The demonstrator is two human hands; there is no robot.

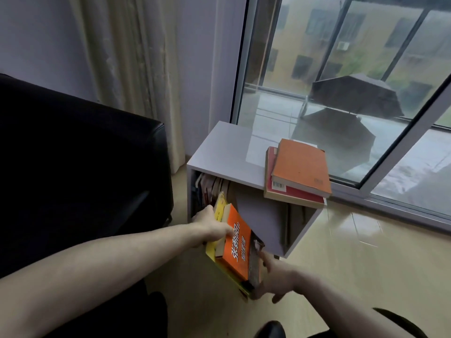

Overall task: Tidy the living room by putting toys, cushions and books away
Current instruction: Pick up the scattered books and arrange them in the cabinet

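Nearest, at the bottom right, a dark shoe (269, 329) shows on the pale wooden floor (341, 276). Just above it the right hand (277, 276) cups the near lower corner of a small stack of books (238, 250), its fingers curled under and against the edge so the stack cannot slide down. The left hand (212, 226) grips the same stack from the far left side, fingers closed over the top edge, thumb side hidden behind the covers. The stack is an orange book on top, a dark one along its right, and a yellow one beneath. It is tilted, spine end raised toward the open front of a low white shelf unit (219, 152); I judge both hands hold it this way to steer it into the left compartment in one go.

That compartment already holds a row of upright books (211, 189) at its far left, so the free space is to their right. A slanted divider separates it from the right compartment, whose contents I cannot make out.

On top of the unit, at its right end, two more books (296, 174) lie flat, an orange one over a red one, overhanging the near edge; they probably wait their turn.

To the left stands a black sofa (73, 167); beyond are a curtain (136, 69) and a sliding glass door (341, 81).
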